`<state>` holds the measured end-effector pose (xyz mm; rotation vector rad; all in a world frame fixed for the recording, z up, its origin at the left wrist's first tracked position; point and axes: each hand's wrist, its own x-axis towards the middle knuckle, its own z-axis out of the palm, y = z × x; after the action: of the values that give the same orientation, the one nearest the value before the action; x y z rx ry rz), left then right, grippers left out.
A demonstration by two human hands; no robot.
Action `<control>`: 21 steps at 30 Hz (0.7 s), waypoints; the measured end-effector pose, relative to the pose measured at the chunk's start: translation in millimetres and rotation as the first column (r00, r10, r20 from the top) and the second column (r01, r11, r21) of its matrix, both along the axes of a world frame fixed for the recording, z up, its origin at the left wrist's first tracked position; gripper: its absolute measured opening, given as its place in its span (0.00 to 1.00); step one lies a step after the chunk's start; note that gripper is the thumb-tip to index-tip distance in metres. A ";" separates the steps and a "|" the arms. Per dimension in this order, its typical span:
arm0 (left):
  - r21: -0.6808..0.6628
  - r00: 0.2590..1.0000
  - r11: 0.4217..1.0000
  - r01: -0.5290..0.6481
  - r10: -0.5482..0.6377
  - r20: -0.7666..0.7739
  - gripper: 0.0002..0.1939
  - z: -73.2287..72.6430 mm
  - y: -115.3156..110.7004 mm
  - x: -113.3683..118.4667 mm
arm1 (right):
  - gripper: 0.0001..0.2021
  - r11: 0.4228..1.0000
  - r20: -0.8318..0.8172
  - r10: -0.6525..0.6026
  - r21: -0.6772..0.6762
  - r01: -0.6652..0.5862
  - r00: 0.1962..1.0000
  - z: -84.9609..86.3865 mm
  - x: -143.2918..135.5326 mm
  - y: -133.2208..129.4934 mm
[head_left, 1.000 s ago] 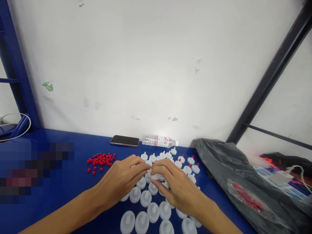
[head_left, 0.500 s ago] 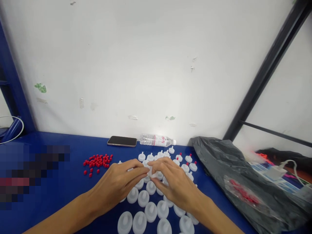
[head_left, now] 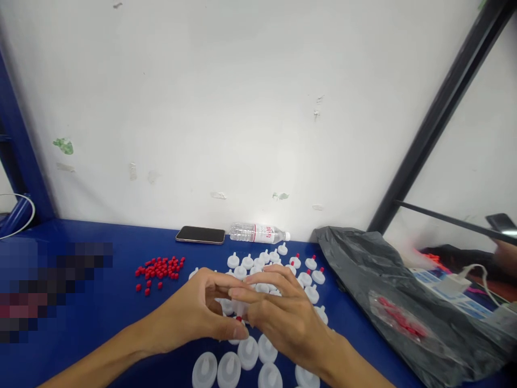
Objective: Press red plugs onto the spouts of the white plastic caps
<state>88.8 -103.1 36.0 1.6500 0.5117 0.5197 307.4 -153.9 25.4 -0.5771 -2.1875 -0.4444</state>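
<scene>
My left hand (head_left: 202, 310) and my right hand (head_left: 283, 310) meet over the white nozzle caps. Between them they hold a white cap (head_left: 239, 307), mostly covered by the fingers. A red tip (head_left: 239, 319) shows next to my left thumb. White nozzle caps (head_left: 247, 352) lie around and below the hands, nozzles up. Several caps at the right carry red tips, such as one cap (head_left: 318, 277). Small red tips (head_left: 161, 267) lie in a loose pile left of the hands.
A phone (head_left: 201, 235) and a clear bottle (head_left: 258, 233) lie along the wall. Right of the caps, a black plastic bag (head_left: 355, 269) bears a clear packet of red pieces (head_left: 399, 318). Part of a person's hand (head_left: 507, 256) shows at the far right edge.
My hands have turned the held cap, and its red tip now points toward me. My left thumb has moved down and nearer. A phone-like object and a person's hand have appeared at the right edge.
</scene>
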 end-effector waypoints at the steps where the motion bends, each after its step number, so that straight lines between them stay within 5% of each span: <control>1: 0.013 1.000 1.000 0.002 -0.002 -0.001 0.15 1.9 -2.1 0.8 | 0.10 1.000 -0.013 0.000 -0.002 0.000 1.000 -0.6 -1.0 -0.8; 14: -0.044 1.000 0.999 -0.024 0.025 0.019 0.14 -4.2 0.4 0.7 | 0.04 0.997 -0.064 0.021 -0.071 -0.025 0.998 5.7 -9.8 -5.5; 21: 0.156 0.995 0.983 -0.101 0.104 -0.012 0.29 -5.0 6.2 -1.6 | 0.06 0.979 -0.136 0.003 -0.203 -0.030 0.991 2.3 -0.6 2.8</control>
<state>87.2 -96.9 31.0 1.7852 0.5850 0.6329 306.8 -151.1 27.7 -0.6795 -2.1190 -0.1657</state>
